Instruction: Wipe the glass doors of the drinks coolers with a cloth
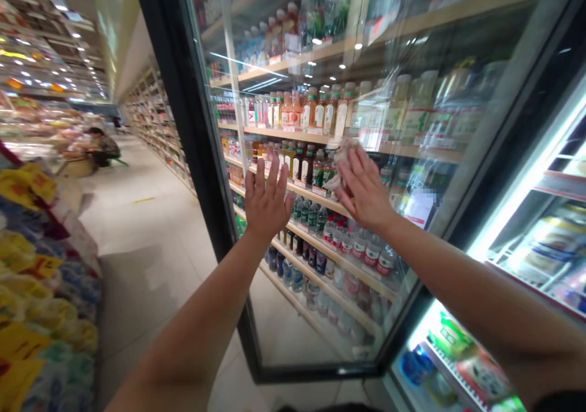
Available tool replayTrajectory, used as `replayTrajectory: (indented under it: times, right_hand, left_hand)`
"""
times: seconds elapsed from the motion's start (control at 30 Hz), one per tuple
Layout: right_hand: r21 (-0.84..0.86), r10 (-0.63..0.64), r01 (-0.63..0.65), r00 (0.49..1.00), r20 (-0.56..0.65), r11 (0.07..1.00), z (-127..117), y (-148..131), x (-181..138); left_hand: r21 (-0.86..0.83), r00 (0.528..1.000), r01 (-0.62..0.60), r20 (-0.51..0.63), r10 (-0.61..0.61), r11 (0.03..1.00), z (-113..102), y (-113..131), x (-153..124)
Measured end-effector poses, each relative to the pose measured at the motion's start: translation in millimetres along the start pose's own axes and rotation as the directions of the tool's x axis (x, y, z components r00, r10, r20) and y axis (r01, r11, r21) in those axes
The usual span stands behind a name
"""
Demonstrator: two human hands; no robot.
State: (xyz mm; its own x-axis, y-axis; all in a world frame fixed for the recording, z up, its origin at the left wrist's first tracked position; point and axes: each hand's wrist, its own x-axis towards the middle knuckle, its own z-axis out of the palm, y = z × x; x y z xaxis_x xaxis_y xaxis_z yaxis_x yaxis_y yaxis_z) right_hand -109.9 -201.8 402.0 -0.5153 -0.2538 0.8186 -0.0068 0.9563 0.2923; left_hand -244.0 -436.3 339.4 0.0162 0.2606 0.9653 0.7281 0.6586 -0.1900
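Observation:
A framed glass door [293,339] stands swung open in front of me, with shelves of bottles showing through it or mirrored in it. My left hand [268,201] lies flat near the left part of the pane, fingers spread, nothing in it. Further right, my right hand [364,183] presses a crumpled light cloth [341,162] to the glass, its fingers stretched over the cloth. Part of the cloth is hidden under the palm.
On the right is a lit fridge [480,265] with packaged goods. Piled yellow and blue packages [50,302] flank the aisle floor [146,247] at left. A person [101,146] crouches further down the aisle. The door's black frame [192,113] runs along its left edge.

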Motion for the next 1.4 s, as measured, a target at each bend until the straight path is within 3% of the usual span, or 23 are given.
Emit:
replayTrajectory:
  times: [0.1, 0.2, 0.3, 0.43, 0.5, 0.57, 0.63, 0.73, 0.83, 0.9, 1.0, 1.07, 1.13, 1.3, 1.33, 1.4]
  right_hand:
    - [0.019, -0.096, 0.096, 0.995, -0.029, 0.995, -2, 11, 8]
    - [0.046, -0.007, 0.018, 0.975, -0.221, 0.999, -8, 32, 29]
    - [0.088, 0.084, -0.058, 0.939, -0.334, 0.994, 2, 25, 25]
    - [0.066, -0.119, 0.131, 0.98, -0.162, 0.989, 20, -6, 1]
    - [0.059, -0.179, 0.185, 0.98, -0.087, 0.981, 17, -3, 6]
    - [0.056, -0.11, 0.116, 0.989, -0.1, 0.992, 6, 13, 23]
    - [0.055, 0.032, -0.022, 0.981, -0.193, 0.998, -3, 28, 38]
    - [0.069, 0.133, -0.118, 0.95, -0.282, 0.991, -1, 27, 34]
    - [0.072, -0.042, 0.051, 0.991, -0.126, 0.996, 11, 12, 12]
    - [0.063, -0.124, 0.126, 0.992, -0.033, 0.99, 10, 14, 8]
    - [-0.001, 0.018, -0.018, 0.987, -0.162, 1.0, -5, 42, 20]
    - [-0.009, 0.133, -0.142, 0.944, -0.301, 0.99, -12, 61, 26]
    - [-0.035, 0.133, -0.155, 0.924, -0.358, 0.987, -10, 66, 21]
    - [-0.109, -0.137, 0.122, 0.981, -0.141, 0.987, 3, 55, -7]
    - [-0.102, -0.116, 0.103, 0.984, -0.133, 0.989, 0, 59, -6]
    - [-0.086, 0.009, -0.029, 0.974, -0.227, 0.996, -10, 73, 1]
  left_hand:
    - [-0.017, 1.0, 0.017, 0.021, -0.017, 1.0, 0, -2, -1]
    - [-0.038, 0.998, 0.055, 0.046, -0.053, 0.998, 1, -3, -1]
    - [-0.047, 0.997, 0.066, 0.048, -0.064, 0.997, 2, -4, -1]
    - [-0.036, 0.997, 0.063, 0.052, -0.061, 0.997, 5, -5, 0]
    - [-0.031, 0.998, 0.052, 0.047, -0.051, 0.998, 7, -6, 1]
    - [-0.014, 0.999, 0.036, 0.028, -0.036, 0.999, 9, -7, 1]
    - [0.004, 0.999, 0.032, 0.022, -0.032, 0.999, 11, -8, 0]
    - [-0.004, 0.998, 0.055, 0.042, -0.055, 0.998, 13, -9, 0]
    - [-0.033, 0.995, 0.077, 0.065, -0.075, 0.996, 14, -10, 1]
    - [-0.043, 0.994, 0.081, 0.072, -0.077, 0.996, 16, -11, 2]
    - [-0.05, 0.995, 0.078, 0.069, -0.074, 0.996, 18, -12, 2]
    - [-0.052, 0.995, 0.078, 0.063, -0.074, 0.996, 19, -12, 2]
    - [-0.053, 0.995, 0.083, 0.064, -0.08, 0.995, 20, -13, 2]
    - [-0.064, 0.992, 0.098, 0.082, -0.093, 0.993, 19, -12, 2]
    - [-0.07, 0.992, 0.102, 0.084, -0.096, 0.992, 19, -12, 3]
    - [-0.077, 0.991, 0.111, 0.087, -0.104, 0.991, 17, -11, 3]
